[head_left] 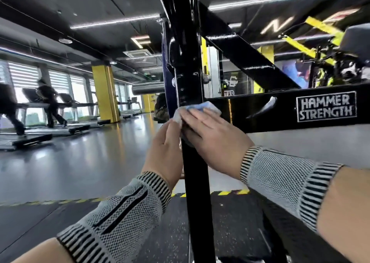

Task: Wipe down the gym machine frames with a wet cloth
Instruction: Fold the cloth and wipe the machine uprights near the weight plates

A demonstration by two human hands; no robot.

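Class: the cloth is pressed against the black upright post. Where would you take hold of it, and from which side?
Grip the cloth at its loose pale corner hanging off the post's left edge, coming from the left. The rest lies flat under the right hand.

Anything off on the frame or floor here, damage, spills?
Nothing stands out. Both hands, left hand and right hand, hold the cloth on the black upright; the pale smear on the crossbar looks like wetness or glare.
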